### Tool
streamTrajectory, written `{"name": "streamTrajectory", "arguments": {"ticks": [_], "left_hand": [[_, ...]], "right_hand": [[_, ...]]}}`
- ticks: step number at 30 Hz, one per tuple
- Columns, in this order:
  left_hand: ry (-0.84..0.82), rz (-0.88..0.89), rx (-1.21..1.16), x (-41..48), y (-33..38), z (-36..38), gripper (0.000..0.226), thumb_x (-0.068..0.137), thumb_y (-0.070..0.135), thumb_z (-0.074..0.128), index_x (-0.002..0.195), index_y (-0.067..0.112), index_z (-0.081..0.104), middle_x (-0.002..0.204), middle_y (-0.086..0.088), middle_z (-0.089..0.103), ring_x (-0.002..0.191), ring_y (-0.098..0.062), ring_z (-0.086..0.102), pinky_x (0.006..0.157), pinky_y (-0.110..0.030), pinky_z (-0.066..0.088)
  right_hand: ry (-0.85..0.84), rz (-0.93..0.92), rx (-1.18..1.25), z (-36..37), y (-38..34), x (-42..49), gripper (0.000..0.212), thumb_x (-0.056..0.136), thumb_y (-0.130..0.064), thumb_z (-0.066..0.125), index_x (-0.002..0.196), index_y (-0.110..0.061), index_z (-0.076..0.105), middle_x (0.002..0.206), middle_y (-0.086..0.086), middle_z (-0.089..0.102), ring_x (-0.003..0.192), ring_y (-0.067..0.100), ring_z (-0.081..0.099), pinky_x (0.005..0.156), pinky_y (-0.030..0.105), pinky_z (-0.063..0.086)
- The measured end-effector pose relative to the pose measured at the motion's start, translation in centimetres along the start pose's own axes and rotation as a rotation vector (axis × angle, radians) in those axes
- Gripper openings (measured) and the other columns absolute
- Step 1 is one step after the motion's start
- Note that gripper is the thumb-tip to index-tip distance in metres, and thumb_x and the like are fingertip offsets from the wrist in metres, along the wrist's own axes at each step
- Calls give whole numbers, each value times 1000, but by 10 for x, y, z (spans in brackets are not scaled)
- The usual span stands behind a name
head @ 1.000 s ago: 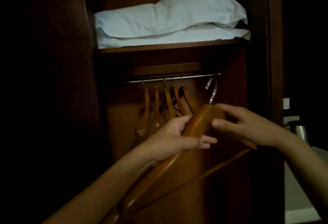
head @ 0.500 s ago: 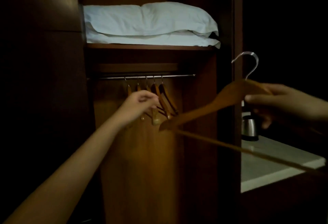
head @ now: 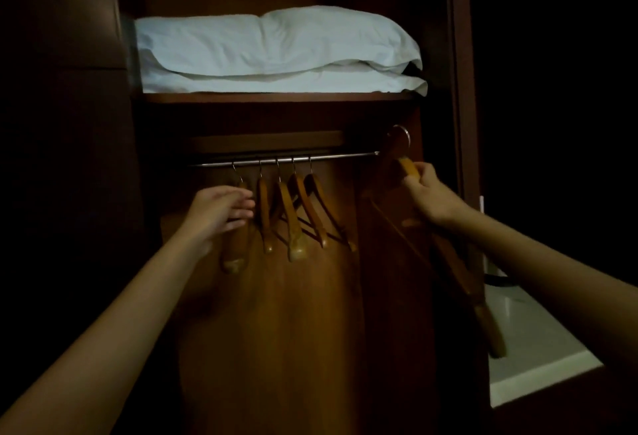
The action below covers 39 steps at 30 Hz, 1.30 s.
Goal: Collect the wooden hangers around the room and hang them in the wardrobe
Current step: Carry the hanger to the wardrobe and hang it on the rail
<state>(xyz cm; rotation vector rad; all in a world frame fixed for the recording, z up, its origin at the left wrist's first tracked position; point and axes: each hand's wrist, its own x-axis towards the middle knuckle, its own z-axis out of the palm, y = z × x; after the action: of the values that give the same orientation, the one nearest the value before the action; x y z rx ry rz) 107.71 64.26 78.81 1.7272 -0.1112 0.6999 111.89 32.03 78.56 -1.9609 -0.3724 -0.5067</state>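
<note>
Several wooden hangers (head: 297, 213) hang side by side on the metal rail (head: 331, 158) inside the dark wooden wardrobe. My left hand (head: 221, 208) reaches in with straight fingers that touch the leftmost hanger (head: 236, 245). My right hand (head: 429, 194) grips the neck of another wooden hanger (head: 483, 310). That hanger's metal hook (head: 400, 136) is up at the right end of the rail, just above it; whether it rests on the rail is unclear. Its body slopes down to the right.
White pillows (head: 276, 51) lie on the shelf (head: 276, 98) above the rail. The wardrobe's right side panel (head: 462, 89) stands close to my right hand. A white counter (head: 531, 348) sits at the lower right, with a dark object (head: 497, 277) on it.
My right hand has carried the hanger from outside the wardrobe, right of the side panel, in to the rail's right end. My left hand has stayed at the hung hangers, fingers now straighter.
</note>
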Motion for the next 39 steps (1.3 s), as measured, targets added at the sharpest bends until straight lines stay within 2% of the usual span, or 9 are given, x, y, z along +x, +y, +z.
{"name": "streamTrajectory", "arguments": {"ticks": [4,7,10,15,19,22,26,33,39], "left_hand": [[69,49,51,30,-9,4,19,97,16,48,96,15,67,87,-2,69,76,-11,65,69,-23,54],[109,79,64,57,-15,7,20,98,15,47,97,12,67,86,-2,68,75,-11,64,60,-16,53],[151,78,101,78,-22,12,21,98,13,46,91,16,66,87,-4,67,77,-13,63,68,-24,50],[163,72,235,110,-34,16,23,98,12,46,88,15,66,88,-7,67,75,-15,62,67,-25,49],[211,67,220,141,-41,10,23,98,10,45,87,14,66,86,-8,66,74,-16,61,70,-28,49],[198,39,250,162,-55,10,22,98,10,44,91,10,66,86,-8,66,72,-15,61,67,-26,49],[195,31,293,185,-70,14,22,98,9,45,89,13,65,88,-6,63,75,-13,58,67,-23,46],[266,-40,263,217,-93,18,38,94,15,56,131,6,50,112,-8,54,92,-15,54,76,-25,43],[182,-163,211,241,-111,18,61,97,33,51,147,6,29,139,-18,48,127,-32,46,95,-38,40]], "right_hand": [[-71,-12,-71,30,22,65,54,102,-36,34,150,-25,11,91,6,58,76,27,64,73,46,60],[-82,-15,-81,49,40,118,58,101,-41,35,152,-22,16,117,11,53,82,24,60,59,32,56],[-105,-67,-100,64,52,168,54,100,-44,34,147,-18,27,93,3,55,68,20,59,61,35,55],[-184,-107,-6,93,71,244,33,99,-44,37,113,-21,57,75,-3,52,65,15,50,86,47,48],[-185,-63,137,116,69,264,25,101,-38,36,82,-31,51,75,4,54,64,18,51,70,38,46],[-195,-24,219,130,70,282,24,101,-38,37,91,-24,54,75,6,52,61,20,51,56,31,43],[-182,-16,245,147,69,299,25,101,-38,37,86,-25,52,72,7,51,59,20,50,55,32,42],[-204,4,279,163,78,313,26,102,-33,37,96,-12,51,68,10,47,53,21,45,49,29,39],[-207,27,245,174,94,319,39,102,-35,37,127,-9,51,105,15,56,88,26,55,62,30,43]]}}
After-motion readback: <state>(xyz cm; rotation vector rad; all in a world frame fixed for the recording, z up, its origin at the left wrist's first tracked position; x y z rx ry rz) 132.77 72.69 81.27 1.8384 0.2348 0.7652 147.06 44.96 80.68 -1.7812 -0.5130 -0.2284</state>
